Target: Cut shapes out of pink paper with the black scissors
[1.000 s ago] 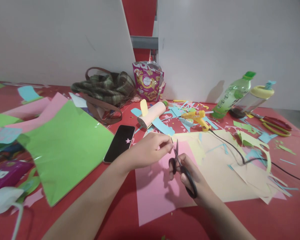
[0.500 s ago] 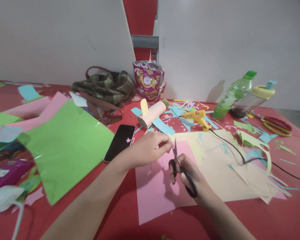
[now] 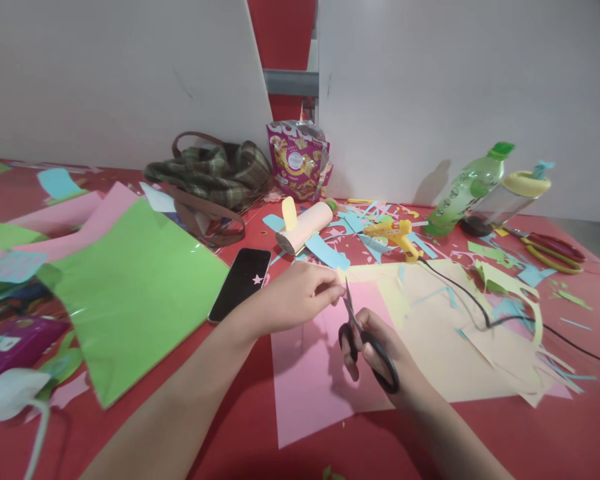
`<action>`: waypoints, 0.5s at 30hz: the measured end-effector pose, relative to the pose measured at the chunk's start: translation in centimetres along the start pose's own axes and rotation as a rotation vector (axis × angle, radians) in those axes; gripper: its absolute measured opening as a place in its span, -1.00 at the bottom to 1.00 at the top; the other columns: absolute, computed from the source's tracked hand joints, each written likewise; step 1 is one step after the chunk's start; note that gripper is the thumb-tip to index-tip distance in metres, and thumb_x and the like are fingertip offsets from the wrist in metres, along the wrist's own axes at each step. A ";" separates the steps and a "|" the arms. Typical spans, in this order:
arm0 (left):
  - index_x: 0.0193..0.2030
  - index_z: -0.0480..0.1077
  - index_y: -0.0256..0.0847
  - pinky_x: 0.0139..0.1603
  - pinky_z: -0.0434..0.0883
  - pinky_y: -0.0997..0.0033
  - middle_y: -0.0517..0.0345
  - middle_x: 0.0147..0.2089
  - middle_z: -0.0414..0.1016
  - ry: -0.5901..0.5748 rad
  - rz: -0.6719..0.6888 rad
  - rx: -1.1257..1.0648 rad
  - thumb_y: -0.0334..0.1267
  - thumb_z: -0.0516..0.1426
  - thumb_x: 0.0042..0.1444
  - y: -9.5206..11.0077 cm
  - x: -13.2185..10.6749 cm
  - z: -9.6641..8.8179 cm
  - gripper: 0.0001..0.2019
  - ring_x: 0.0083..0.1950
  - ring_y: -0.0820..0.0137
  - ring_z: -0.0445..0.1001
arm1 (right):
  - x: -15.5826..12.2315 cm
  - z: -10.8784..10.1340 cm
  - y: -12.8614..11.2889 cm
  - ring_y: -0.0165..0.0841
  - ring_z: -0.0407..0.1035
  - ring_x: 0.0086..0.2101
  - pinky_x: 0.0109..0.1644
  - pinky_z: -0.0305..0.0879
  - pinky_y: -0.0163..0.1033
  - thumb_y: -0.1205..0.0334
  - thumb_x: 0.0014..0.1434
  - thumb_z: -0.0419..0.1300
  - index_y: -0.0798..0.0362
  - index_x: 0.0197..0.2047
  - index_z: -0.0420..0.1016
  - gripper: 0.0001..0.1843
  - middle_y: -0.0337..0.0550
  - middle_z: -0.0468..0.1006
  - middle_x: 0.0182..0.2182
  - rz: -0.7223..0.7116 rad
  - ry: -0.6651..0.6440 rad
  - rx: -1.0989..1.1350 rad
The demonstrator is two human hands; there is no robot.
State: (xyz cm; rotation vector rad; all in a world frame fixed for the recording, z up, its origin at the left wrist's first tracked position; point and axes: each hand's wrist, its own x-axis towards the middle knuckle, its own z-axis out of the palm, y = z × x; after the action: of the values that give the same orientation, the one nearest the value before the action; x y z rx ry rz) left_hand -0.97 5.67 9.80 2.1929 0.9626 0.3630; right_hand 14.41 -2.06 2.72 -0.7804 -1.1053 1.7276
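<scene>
My right hand (image 3: 380,347) grips black-handled scissors (image 3: 349,308), fingers through the loops, blades pointing away from me and up. Close to the blade tips, my left hand (image 3: 313,297) is closed in a pinch of thumb and forefinger. Whatever it pinches is too small to make out. Both hands are above a pink paper sheet (image 3: 310,393), which overlaps a cream sheet (image 3: 430,360). A black phone (image 3: 240,283) lies left of my left hand, with a small pink star (image 3: 257,279) on it. Beyond my hands rests a paper-covered tube (image 3: 307,227) with yellow and blue tabs.
A yellow glue gun (image 3: 393,231) trails a black cord across the cream sheet. A green bottle (image 3: 473,187), a clear jar (image 3: 513,200) and red-yellow scissors (image 3: 550,250) are at right. Green sheet (image 3: 140,300), plaid bag (image 3: 215,173) and snack pouch (image 3: 299,160) stand left and behind.
My right hand has shifted slightly toward me, and the scissor blades have tilted a little to the left and look more closed. The left hand stays nearly still.
</scene>
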 end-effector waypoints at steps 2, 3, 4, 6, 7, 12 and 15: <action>-0.60 0.16 -0.26 -0.45 0.11 0.57 0.29 -0.57 0.23 0.008 -0.002 -0.012 -0.36 -0.10 0.03 0.0 0.0 -0.1 -0.78 -0.49 0.55 0.19 | 0.0 -0.1 0.1 -0.52 0.14 -0.64 -0.56 0.03 -0.36 0.05 -0.01 0.11 0.03 -0.44 0.08 -0.72 -0.31 0.21 -0.55 -0.005 0.004 0.005; -0.61 0.15 -0.27 -0.45 0.11 0.58 0.30 -0.57 0.22 0.010 -0.001 -0.019 -0.37 -0.10 0.03 0.1 0.0 -0.1 -0.78 -0.50 0.56 0.19 | 0.0 -0.2 0.2 -0.52 0.14 -0.64 -0.57 0.03 -0.37 0.06 -0.01 0.11 0.03 -0.44 0.08 -0.71 -0.31 0.22 -0.54 -0.006 0.006 0.007; -0.62 0.14 -0.27 -0.45 0.12 0.58 0.30 -0.57 0.22 0.011 0.000 -0.026 -0.37 -0.10 0.02 0.1 0.0 -0.1 -0.78 -0.50 0.56 0.18 | 0.0 -0.3 0.2 -0.53 0.13 -0.64 -0.57 0.03 -0.37 0.06 -0.01 0.11 0.03 -0.43 0.08 -0.71 -0.30 0.23 -0.54 -0.006 0.007 0.008; -0.62 0.15 -0.27 -0.44 0.12 0.59 0.30 -0.57 0.22 0.013 -0.004 -0.040 -0.37 -0.10 0.02 0.2 0.0 -0.2 -0.78 -0.49 0.56 0.19 | 0.0 -0.4 0.3 -0.53 0.14 -0.64 -0.57 0.04 -0.37 0.06 -0.01 0.12 0.04 -0.43 0.08 -0.71 -0.30 0.23 -0.53 -0.010 -0.001 0.012; -0.61 0.16 -0.27 -0.44 0.13 0.59 0.30 -0.56 0.24 0.014 -0.007 -0.046 -0.36 -0.10 0.02 0.3 0.0 -0.2 -0.78 -0.49 0.56 0.20 | 0.0 -0.4 0.3 -0.52 0.14 -0.63 -0.56 0.05 -0.36 0.06 -0.01 0.12 0.04 -0.43 0.09 -0.71 -0.30 0.24 -0.53 -0.011 -0.007 0.014; -0.58 0.23 -0.26 -0.43 0.14 0.57 0.28 -0.55 0.26 0.018 -0.027 -0.056 -0.30 -0.12 0.06 0.4 0.0 -0.2 -0.75 -0.47 0.54 0.23 | 0.0 -0.3 0.3 -0.50 0.17 -0.60 -0.53 0.07 -0.34 0.06 -0.01 0.12 0.03 -0.43 0.08 -0.71 -0.30 0.23 -0.54 -0.024 -0.014 0.033; -0.56 0.25 -0.25 -0.43 0.15 0.57 0.27 -0.55 0.27 0.010 -0.037 -0.059 -0.28 -0.13 0.07 0.3 0.0 -0.2 -0.74 -0.46 0.53 0.24 | 0.0 -0.3 0.2 -0.47 0.18 -0.58 -0.50 0.09 -0.32 0.03 -0.02 0.12 0.03 -0.42 0.07 -0.69 -0.29 0.23 -0.54 -0.020 -0.018 0.021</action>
State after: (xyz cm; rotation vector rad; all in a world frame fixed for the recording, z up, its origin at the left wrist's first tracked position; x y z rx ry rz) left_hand -0.88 5.62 10.11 2.1187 0.9844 0.3813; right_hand 14.54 -1.98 2.42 -0.7395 -1.1024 1.7299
